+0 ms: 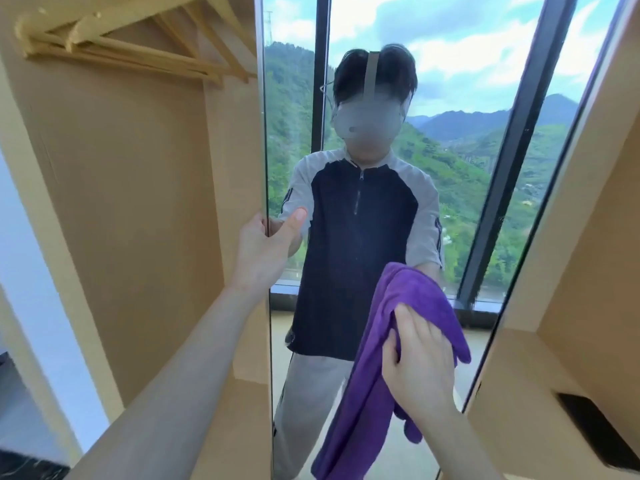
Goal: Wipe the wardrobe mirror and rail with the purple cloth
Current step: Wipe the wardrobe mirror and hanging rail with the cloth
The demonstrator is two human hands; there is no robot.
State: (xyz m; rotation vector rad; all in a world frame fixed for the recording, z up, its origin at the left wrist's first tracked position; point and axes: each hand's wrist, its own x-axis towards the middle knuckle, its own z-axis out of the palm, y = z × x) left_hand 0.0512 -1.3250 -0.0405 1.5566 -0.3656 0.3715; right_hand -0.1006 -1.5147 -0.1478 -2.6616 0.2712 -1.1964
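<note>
A tall wardrobe mirror [485, 98] fills the middle of the head view and reflects a person and a window with green hills. My left hand [263, 251] grips the mirror's left edge, thumb on the glass and fingers behind it. My right hand [419, 355] presses the purple cloth [374, 375] against the lower part of the glass, thumb hooked round a fold. The cloth hangs down in a long bunch below my hand. The wooden rail [121, 60] runs at the top left inside the wardrobe, with wooden hangers [214, 39] on it.
The open wardrobe compartment [138, 202] with beige panels lies left of the mirror. A beige shelf unit [571, 358] with a dark slot [595, 427] stands to the right. A dark floor strip shows at the bottom left.
</note>
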